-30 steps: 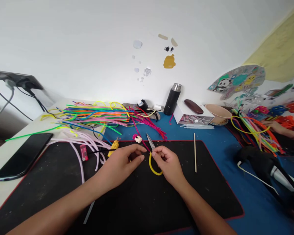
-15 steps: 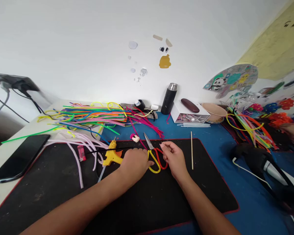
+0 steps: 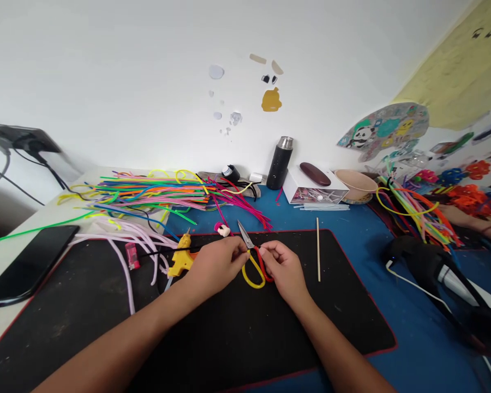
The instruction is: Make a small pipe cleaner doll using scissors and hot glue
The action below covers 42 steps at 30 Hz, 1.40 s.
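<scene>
A long black pipe cleaner (image 3: 163, 251) runs from the left across the glue gun into my left hand (image 3: 219, 265), whose fingers pinch it. My right hand (image 3: 284, 270) is closed, thumb against fingertips, on what looks like a dark end of the pipe cleaner; the fingers mostly hide it. Scissors (image 3: 251, 267) with one yellow and one red handle lie between and under my hands, points facing away. Just beyond my left hand sits a small white-and-magenta piece (image 3: 222, 229). The yellow glue gun (image 3: 181, 261) lies left of that hand, near a pink lighter (image 3: 132, 255).
A thin wooden stick (image 3: 318, 248) lies right of my hands on the black mat (image 3: 249, 338). Coloured pipe cleaners (image 3: 159, 191) are heaped at back left, beyond a phone (image 3: 30, 265). A black flask (image 3: 280, 164) and white box (image 3: 315, 185) stand by the wall. Another person's arm (image 3: 474, 224) shows at right.
My hands have come closer together, the right one moving left over the red scissor handle. The view has shifted slightly. At right, the other person's arm reaches further in.
</scene>
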Available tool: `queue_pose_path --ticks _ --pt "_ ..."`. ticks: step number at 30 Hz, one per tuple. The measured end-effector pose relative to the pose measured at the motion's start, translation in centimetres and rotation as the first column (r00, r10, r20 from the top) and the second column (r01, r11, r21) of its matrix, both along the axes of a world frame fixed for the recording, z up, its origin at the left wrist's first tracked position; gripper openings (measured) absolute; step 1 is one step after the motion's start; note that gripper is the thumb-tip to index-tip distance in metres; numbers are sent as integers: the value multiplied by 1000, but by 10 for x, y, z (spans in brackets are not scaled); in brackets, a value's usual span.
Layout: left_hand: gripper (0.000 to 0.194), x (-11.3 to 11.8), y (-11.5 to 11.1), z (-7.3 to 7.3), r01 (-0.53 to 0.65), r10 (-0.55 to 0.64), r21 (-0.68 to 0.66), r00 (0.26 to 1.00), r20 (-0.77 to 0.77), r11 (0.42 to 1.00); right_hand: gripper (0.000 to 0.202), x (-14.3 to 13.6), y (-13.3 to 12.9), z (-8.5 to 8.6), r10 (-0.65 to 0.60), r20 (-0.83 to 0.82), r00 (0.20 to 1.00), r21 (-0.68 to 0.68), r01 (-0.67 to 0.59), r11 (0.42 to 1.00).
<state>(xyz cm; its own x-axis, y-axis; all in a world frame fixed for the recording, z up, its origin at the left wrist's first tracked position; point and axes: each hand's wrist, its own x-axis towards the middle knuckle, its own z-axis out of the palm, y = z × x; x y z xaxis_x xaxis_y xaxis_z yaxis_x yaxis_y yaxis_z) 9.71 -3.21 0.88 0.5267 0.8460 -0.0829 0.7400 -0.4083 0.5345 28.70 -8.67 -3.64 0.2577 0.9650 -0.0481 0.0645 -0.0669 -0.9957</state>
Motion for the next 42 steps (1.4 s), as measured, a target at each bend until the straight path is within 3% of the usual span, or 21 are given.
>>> queue_pose_path --ticks 3,8,16,26,31,37,42 --pt "12 -7 1 -5 -25 44 -71 958 283 997 36 -6 -4 5 38 44 998 15 -39 999" --pt "15 -8 0 -8 12 45 -131 903 428 991 29 -14 -6 8 71 121 990 45 -77 996" --pt "14 -8 -3 -3 29 20 -127 929 370 992 25 -14 -8 5 82 221 972 70 -100 993" --pt "11 -13 -5 -5 66 -84 70 949 303 995 29 -16 -8 8 132 283 950 44 -151 988" --pt "10 -18 -2 -6 66 -57 -12 925 377 998 31 -14 -11 12 155 341 927 18 -171 985" --pt "23 -36 17 2 31 86 -181 793 603 983 30 0 -15 17 78 611 788 -20 -84 996" --pt "31 -52 31 9 -4 169 -241 724 669 970 40 3 -15 19 227 819 527 -191 -123 974"
